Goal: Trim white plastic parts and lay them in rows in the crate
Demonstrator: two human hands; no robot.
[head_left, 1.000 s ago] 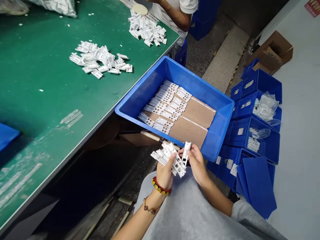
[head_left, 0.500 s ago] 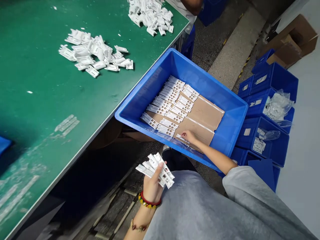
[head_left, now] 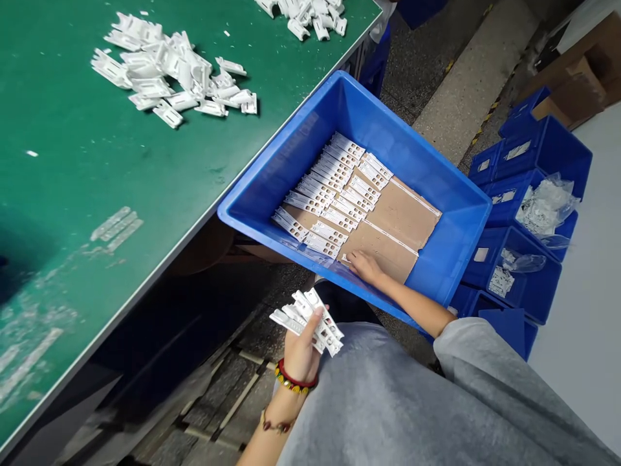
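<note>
Left of the large blue plastic bin (head_left: 407,145) stretches a broad green-topped counter (head_left: 160,168), its straight edge running close along one short side of the bin. Right of the bin, smaller blue plastic bins (head_left: 533,298) stand in a line, with white parts and clear bags in some of them. On the bin's floor lies a flat brown cardboard sheet (head_left: 405,210), and across its counter side run rows of slim white slotted strips (head_left: 334,175), their long axes roughly parallel to the bin's long walls. Two heaps of curved white plastic pieces sit on the counter beyond the bin's short side: the nearer heap (head_left: 165,61) further to the left, the farther heap (head_left: 310,13) close to the counter's corner.

Outside the bin, on the wearer's side of its near long wall, is the left hand (head_left: 298,353), its grip closed around a loose fan of white strips (head_left: 325,310) that cross one another at differing angles. Inside the bin, just within that same wall, the right hand (head_left: 367,266) is down at the cardboard, beside the nearest end of the rows. One single white strip (head_left: 345,257) shows only a short end, poking out on the counter side of these fingertips; its long axis is mostly hidden. The right hand is much the nearer to it, and whether that grip pinches the strip or only presses on it, I cannot tell.
</note>
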